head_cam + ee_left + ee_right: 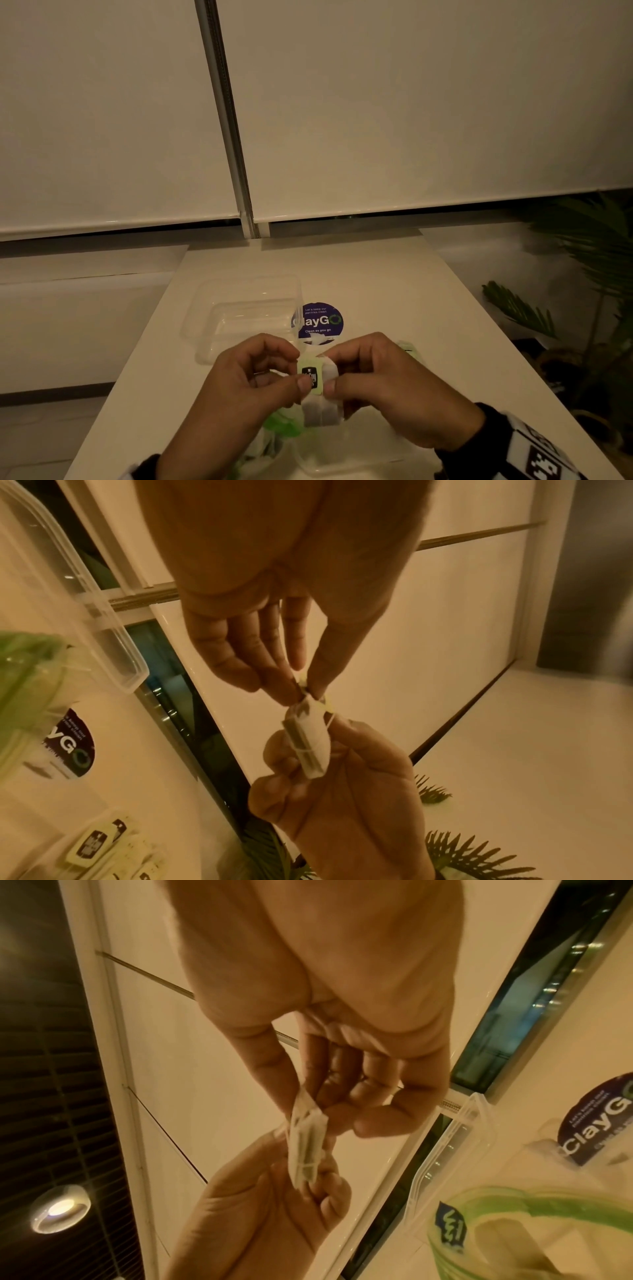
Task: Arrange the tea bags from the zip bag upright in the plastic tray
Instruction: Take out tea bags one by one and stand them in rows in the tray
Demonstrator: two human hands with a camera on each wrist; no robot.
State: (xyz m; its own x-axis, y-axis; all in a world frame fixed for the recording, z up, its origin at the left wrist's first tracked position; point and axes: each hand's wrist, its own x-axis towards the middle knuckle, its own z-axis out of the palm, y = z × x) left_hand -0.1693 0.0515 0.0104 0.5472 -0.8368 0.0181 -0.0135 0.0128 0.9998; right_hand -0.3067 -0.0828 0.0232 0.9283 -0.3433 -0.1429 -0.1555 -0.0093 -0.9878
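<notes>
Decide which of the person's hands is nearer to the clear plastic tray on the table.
Left. The left hand sits just in front of the tray, overlapping its near edge in the head view. The right hand is farther to the right; both pinch the tea bag.

the plastic tray [239,308] is sitting on the table [394,281], left of the round sticker [320,322]; both hands – left hand [246,373], right hand [383,373] – are meeting nearer, pinching one tea bag [317,390] above the zip bag [277,428] (more tea bags [103,842] are lying to the right).
</notes>
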